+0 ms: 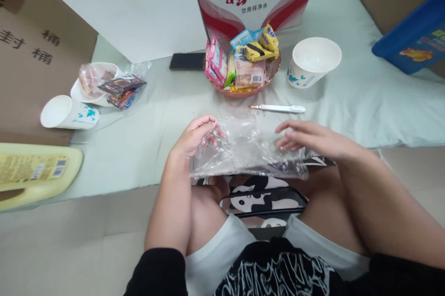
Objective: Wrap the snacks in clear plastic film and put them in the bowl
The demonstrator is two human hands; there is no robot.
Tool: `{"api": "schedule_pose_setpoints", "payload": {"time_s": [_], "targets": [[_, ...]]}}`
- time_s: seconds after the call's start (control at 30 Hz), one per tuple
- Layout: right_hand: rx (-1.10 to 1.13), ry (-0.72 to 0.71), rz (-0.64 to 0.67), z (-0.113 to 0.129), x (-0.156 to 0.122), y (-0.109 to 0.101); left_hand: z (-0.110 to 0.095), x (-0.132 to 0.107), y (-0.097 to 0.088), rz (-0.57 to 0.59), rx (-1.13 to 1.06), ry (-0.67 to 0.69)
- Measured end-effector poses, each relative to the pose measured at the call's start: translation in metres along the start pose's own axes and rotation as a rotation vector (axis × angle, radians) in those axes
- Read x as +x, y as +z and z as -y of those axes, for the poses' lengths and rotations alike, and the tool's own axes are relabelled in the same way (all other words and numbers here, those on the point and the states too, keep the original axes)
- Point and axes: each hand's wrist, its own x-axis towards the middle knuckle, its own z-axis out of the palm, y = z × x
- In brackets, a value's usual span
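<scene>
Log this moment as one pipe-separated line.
left hand: left side of clear bag | right hand: right side of clear bag | snack bowl: beyond bag | grip: unclear

The clear film (236, 150) is glossy, creased plastic; the surface (142, 143) shows matt, wrinkled cloth; the brown carton (24, 76) is cardboard.

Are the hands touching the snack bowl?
No, the left hand and right hand are at the clear plastic bag, apart from the bowl.

Bag (239, 150) before bowl (239, 93), box (255, 13) behind it, cup (314, 66) to bowl's right
</scene>
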Motion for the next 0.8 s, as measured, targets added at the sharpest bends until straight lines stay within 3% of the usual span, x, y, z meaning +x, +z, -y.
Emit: {"api": "schedule_pose_setpoints", "payload": {"time_s": [0.1, 0.23, 0.37, 0.53, 0.67, 0.8], "targets": [[0.177, 0.006, -0.181, -0.005, 0.008, 0.008, 0.000, -0.001, 0.007, 0.157, 0.016, -0.027], [0.230, 0.002, -0.023, -0.005, 0.017, 0.030, -0.001, -0.001, 0.013, 0.236, 0.000, -0.010], [0.153, -0.056, 0.029, 0.001, 0.017, 0.038, 0.001, 0.002, 0.009, 0.216, -0.064, -0.006], [0.180, -0.152, -0.266, 0.005, 0.017, 0.027, 0.004, 0.001, -0.012, 0.233, -0.186, 0.021], [0.182, -0.159, -0.469, 0.004, 0.021, 0.021, 0.003, -0.005, -0.020, 0.267, -0.049, 0.002], [0.177, -0.217, -0.574, 0.003, 0.022, 0.020, 0.004, -0.003, -0.009, 0.065, 0.041, 0.022]]}}
